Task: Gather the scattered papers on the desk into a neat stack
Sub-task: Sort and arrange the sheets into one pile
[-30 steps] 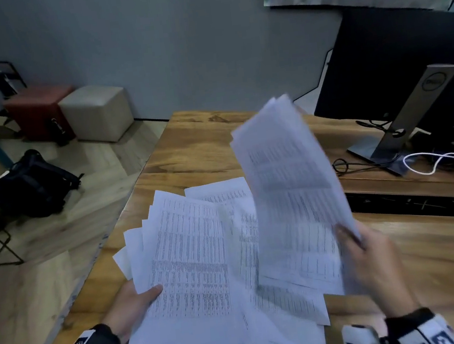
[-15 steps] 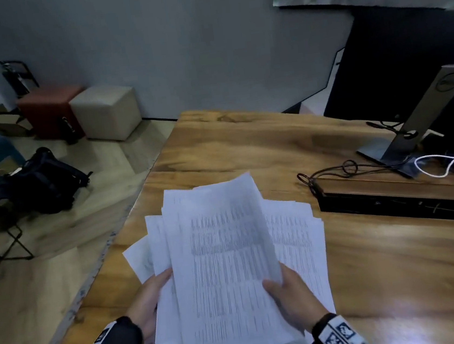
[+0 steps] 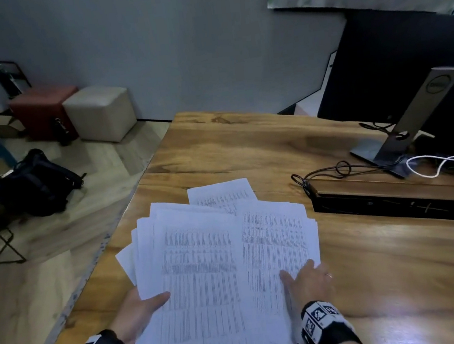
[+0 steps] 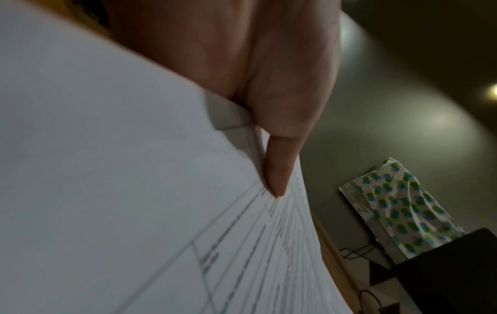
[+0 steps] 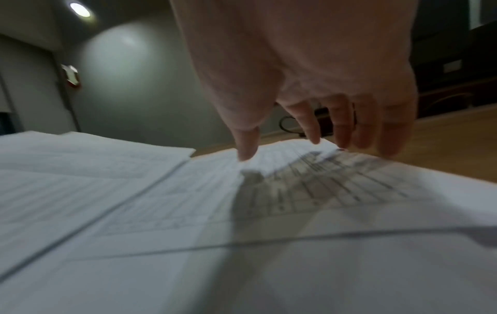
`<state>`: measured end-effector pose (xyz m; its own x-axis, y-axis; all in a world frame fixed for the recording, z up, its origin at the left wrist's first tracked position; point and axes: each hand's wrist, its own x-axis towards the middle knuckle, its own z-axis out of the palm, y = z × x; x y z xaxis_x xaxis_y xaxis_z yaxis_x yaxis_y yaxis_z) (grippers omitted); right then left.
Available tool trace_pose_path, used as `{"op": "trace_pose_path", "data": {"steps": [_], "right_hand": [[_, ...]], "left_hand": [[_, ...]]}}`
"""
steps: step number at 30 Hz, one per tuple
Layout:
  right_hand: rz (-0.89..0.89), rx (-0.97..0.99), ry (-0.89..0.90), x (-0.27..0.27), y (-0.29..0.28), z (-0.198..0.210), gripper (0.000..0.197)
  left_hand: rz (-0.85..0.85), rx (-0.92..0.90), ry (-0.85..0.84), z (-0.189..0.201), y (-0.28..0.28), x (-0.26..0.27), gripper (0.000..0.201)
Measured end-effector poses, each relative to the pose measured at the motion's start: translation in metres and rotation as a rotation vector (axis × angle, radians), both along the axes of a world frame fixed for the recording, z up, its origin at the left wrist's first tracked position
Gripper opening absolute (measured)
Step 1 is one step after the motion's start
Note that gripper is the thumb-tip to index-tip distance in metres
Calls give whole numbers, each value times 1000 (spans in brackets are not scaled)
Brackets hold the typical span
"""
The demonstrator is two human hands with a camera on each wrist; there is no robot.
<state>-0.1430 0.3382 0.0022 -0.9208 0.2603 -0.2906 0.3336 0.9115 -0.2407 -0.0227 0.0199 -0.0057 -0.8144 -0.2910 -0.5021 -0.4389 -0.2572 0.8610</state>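
A fanned bundle of printed white papers lies at the near edge of the wooden desk. My left hand grips the bundle's left side, thumb on top and fingers hidden beneath the papers. A second loose pile of papers sits to the right, partly under the bundle. My right hand hovers with spread, straight fingers just over that pile's near right part, holding nothing. One more sheet pokes out at the far end.
A black cable tray slot crosses the desk to the right, with black and white cables and a monitor stand behind it. The desk's left edge drops to the floor, where a black bag lies.
My right hand laid the raised sheets onto the bundle in my left hand, let go, and moved right over the other pile. The left hand kept its grip.
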Motion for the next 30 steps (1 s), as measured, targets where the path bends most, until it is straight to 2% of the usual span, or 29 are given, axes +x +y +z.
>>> {"op": "trace_pose_path", "data": {"steps": [2, 5, 11, 15, 17, 18, 21, 24, 26, 30], "right_hand": [[-24, 39, -39, -7, 3, -4, 79], [-82, 7, -81, -18, 1, -11, 81], [-168, 96, -205, -35, -5, -15, 97], [-254, -39, -209, -40, -4, -16, 98], [-279, -116, -172, -39, -3, -19, 89], [-272, -142, -148, -39, -2, -22, 78], [-254, -225, -37, -31, 5, -21, 22], [-184, -340, 55, -21, 15, -11, 24], [-121, -437, 104, -16, 20, 0, 8], [-25, -575, 197, -8, 28, 26, 22]], "left_hand": [[13, -12, 10, -4, -6, 4, 45], [25, -13, 10, -9, -13, 8, 49], [40, -22, -12, -17, -16, 7, 42], [37, -19, -21, -16, -15, 8, 39], [31, -16, -11, -13, -14, 8, 38], [29, -10, -6, -12, -14, 9, 37], [36, 17, 4, -8, -13, 7, 37], [41, 33, 9, -6, -13, 5, 37], [35, 37, -1, -6, -13, 4, 38], [32, 31, -31, -9, -15, 2, 40]]}}
